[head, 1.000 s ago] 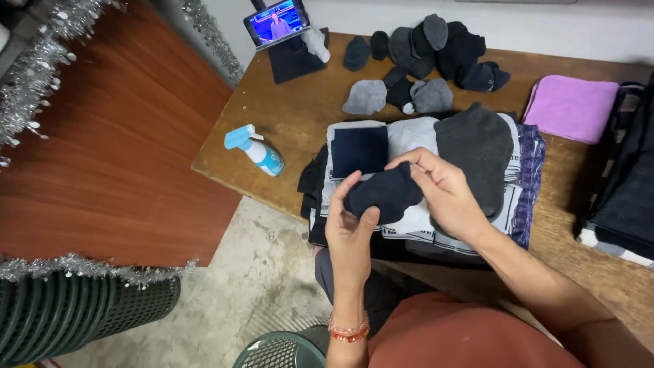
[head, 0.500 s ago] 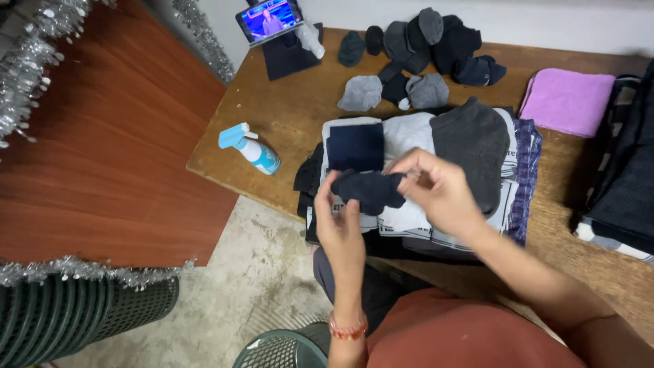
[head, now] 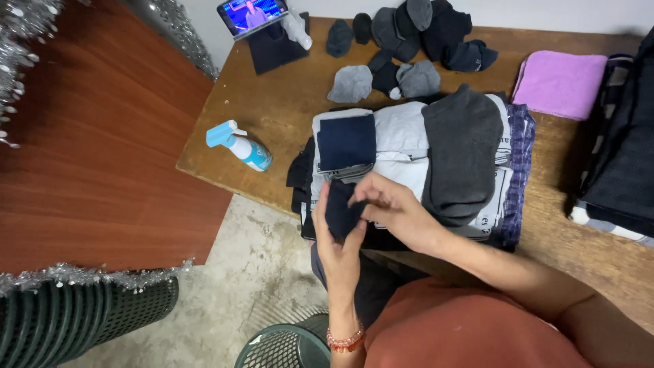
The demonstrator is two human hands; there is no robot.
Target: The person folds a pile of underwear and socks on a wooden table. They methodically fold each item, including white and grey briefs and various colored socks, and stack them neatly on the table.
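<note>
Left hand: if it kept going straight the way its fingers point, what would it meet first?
The left hand, wrapped around a dark sock, points up the picture toward the clothes pile. Past the sock, it would probably first meet the folded navy cloth on top of the pile, though depth is unclear.

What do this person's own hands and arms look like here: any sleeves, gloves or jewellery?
Both hands are bare, with no gloves and no rings visible. The left hand has a beaded bracelet at the wrist, with orange-red and pale beads. The right hand shows no watch or band, and its forearm is uncovered up to a rust-orange short-sleeved top at the bottom of the view.
</note>
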